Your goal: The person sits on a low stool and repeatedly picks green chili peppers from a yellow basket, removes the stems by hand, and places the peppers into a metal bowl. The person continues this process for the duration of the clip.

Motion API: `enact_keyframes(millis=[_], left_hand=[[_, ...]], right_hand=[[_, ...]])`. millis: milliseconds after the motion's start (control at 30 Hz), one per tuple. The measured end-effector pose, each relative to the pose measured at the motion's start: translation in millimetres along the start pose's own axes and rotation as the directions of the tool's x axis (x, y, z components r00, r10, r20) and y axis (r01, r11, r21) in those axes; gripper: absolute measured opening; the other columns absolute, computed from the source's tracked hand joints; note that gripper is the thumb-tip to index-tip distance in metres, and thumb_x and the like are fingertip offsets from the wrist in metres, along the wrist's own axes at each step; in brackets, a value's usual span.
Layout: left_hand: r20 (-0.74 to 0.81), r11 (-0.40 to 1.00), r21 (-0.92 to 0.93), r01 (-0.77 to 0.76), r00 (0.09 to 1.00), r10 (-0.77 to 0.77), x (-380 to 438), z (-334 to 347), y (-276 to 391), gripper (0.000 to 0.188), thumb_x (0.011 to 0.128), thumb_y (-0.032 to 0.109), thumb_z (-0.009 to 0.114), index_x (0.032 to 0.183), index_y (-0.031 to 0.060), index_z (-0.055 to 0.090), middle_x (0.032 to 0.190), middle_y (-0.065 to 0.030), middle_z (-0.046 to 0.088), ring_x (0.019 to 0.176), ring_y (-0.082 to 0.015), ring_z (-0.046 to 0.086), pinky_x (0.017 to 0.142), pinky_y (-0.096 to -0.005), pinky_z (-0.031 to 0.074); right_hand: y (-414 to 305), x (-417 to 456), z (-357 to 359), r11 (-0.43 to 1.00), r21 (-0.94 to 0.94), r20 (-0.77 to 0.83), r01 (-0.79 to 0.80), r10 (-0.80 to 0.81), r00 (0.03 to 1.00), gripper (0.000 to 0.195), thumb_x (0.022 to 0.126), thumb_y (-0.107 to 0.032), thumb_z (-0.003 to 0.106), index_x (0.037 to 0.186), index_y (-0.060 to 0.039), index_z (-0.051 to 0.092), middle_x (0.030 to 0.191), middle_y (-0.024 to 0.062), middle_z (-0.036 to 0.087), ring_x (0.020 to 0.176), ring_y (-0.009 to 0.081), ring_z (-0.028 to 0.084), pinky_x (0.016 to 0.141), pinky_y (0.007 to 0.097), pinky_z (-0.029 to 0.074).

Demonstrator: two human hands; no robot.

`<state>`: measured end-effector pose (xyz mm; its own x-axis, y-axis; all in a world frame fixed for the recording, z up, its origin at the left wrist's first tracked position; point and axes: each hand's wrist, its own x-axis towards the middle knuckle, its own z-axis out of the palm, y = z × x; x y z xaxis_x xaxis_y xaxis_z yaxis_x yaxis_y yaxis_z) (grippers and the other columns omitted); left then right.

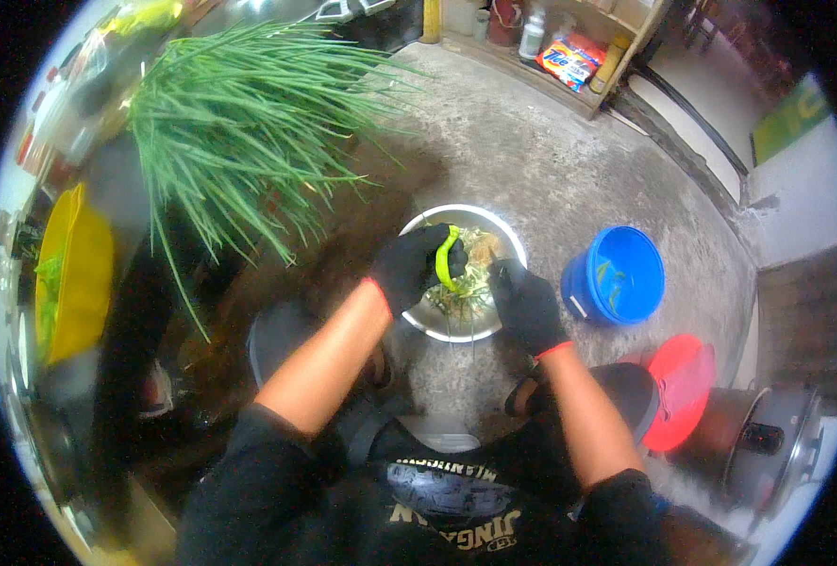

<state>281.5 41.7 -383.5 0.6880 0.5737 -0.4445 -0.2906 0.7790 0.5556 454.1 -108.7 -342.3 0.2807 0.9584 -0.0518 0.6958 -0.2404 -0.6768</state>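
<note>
My left hand point(425, 258), in a black glove with a red cuff, holds a curved light-green chili pepper point(444, 258) above a round metal bowl point(486, 332). Plant trimmings point(471, 276), pale and green, lie in the bowl beneath both hands. Over the bowl's right side is my right hand point(525, 301), gloved the same way, with its fingers curled. A small dark tip shows by those fingers, but what it belongs to is unclear. To the right of that hand stands a blue plastic bucket point(624, 276) with several green pieces inside.
A large bunch of green onions point(249, 127) hangs over the upper left. A yellow container point(82, 283) with green contents is at far left. Beyond the concrete floor point(532, 156) stands a wooden shelf point(517, 67) with a Tide packet point(571, 62). Red plastic point(680, 396) and a metal pot point(737, 453) are lower right.
</note>
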Motion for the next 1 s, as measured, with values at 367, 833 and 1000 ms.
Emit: enact_keyframes(millis=[367,833,1000], left_hand=[[0.151,0.823,0.499,-0.271,0.962,0.226,-18,33,-34,0.031,0.101,0.025,0.062,0.117,-0.0022,0.063,0.105,-0.0078,0.067,0.093,-0.0134,0.065,0.084,-0.0289,0.055],[0.068,0.797,0.594,-0.112,0.994,0.089,-26,44,-44,0.03,0.105,0.02,0.052,0.129,0.0015,0.051,0.101,-0.0054,0.061,0.089,-0.0127,0.061,0.079,-0.0313,0.054],[0.107,0.52,0.821,-0.236,0.958,0.267,-35,55,-45,0.028,0.107,0.023,0.049,0.129,0.0052,0.05,0.099,-0.0049,0.06,0.085,-0.0119,0.059,0.075,-0.0296,0.053]], right_hand=[[-9,9,8,0.612,0.764,0.096,-0.204,0.205,0.974,0.03,0.094,-0.021,0.073,0.112,0.0013,0.067,0.096,0.0069,0.072,0.09,0.0124,0.067,0.078,0.0276,0.054],[-9,5,4,0.713,0.682,-0.032,-0.163,0.252,0.967,0.028,0.097,-0.018,0.064,0.119,-0.0004,0.069,0.096,0.0075,0.073,0.083,0.0112,0.065,0.075,0.0278,0.053],[-9,4,7,0.655,0.742,-0.052,-0.142,0.267,0.962,0.027,0.097,-0.017,0.063,0.117,0.0,0.069,0.093,0.0068,0.072,0.077,0.011,0.064,0.07,0.0273,0.053]])
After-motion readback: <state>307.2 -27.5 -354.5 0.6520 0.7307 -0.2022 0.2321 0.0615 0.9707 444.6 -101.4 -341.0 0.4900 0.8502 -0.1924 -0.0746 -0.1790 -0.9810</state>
